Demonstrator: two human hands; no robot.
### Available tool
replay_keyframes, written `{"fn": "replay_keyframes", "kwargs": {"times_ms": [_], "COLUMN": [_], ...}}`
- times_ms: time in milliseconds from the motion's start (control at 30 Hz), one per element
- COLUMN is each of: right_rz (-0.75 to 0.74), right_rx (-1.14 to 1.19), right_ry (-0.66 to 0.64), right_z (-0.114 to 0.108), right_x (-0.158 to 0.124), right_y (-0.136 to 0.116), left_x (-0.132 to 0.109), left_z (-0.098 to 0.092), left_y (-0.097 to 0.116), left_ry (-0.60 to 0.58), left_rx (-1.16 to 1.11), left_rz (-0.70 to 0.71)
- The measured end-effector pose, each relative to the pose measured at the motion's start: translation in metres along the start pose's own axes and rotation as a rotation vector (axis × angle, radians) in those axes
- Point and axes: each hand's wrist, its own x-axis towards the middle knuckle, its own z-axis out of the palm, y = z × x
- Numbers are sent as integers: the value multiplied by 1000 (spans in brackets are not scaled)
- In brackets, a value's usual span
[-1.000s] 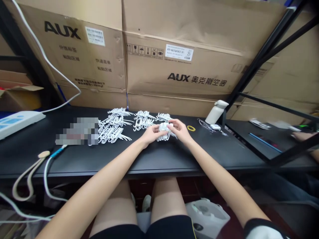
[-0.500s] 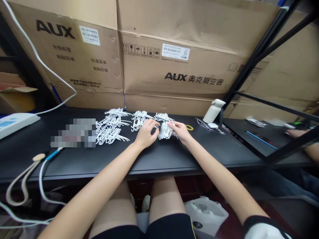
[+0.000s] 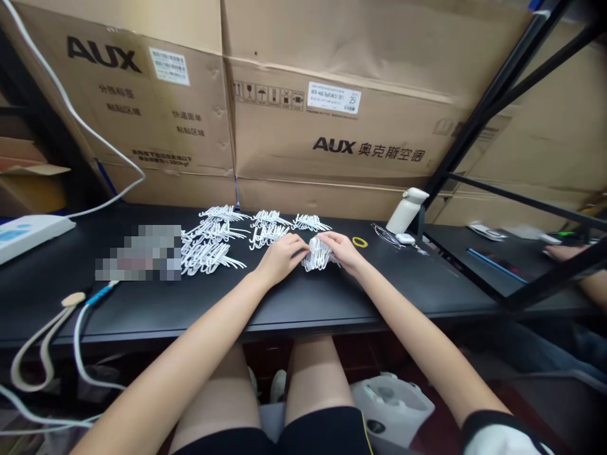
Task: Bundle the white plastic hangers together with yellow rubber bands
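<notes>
My left hand [image 3: 281, 256] and my right hand [image 3: 342, 249] both grip a small bundle of white plastic hooks [image 3: 317, 254], held just above the black table [image 3: 303, 297] in the middle. The fingers of each hand curl round an end of the bundle. Behind and to the left lie several similar bundles of white hooks [image 3: 213, 240], set out in rows. A yellow rubber band [image 3: 360, 242] rests on the table just right of my right hand.
Big AUX cardboard boxes [image 3: 284, 120] wall off the table's back. A white bottle [image 3: 406, 210], glasses [image 3: 386, 235], a white power strip [image 3: 28, 230] and cables [image 3: 80, 328] lie about. A black rack frame [image 3: 497, 95] stands at right, with another person's hand [image 3: 562, 253] beyond.
My left hand drew back from the rows onto the bundle. Both hands have closed in on the bundle and lowered it a little toward the table.
</notes>
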Motion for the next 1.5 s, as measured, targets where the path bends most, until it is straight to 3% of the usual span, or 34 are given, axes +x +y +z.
{"fn": "replay_keyframes", "kwargs": {"times_ms": [200,533,767,933,1167,1300,1500], "right_rz": [-106,-124,-86,-134,-124,-81,-93], "right_rx": [-125,-99,-92,-125,-68,52,39], "right_ry": [-69,103,139,90,136,121,106], "right_z": [3,1,0,3,5,6,4], "right_x": [-3,3,6,1,3,2,-1], "right_y": [1,5,9,6,6,4,-2], "left_x": [0,3,3,1,-1,-1,-2], "left_z": [2,2,3,1,2,3,6], "left_y": [5,14,13,12,10,10,3], "left_ry": [-37,-97,-202,-178,-108,-113,-22], "left_rx": [65,221,290,175,-130,-116,-30], "left_rz": [9,31,86,2,-266,-276,-330]}}
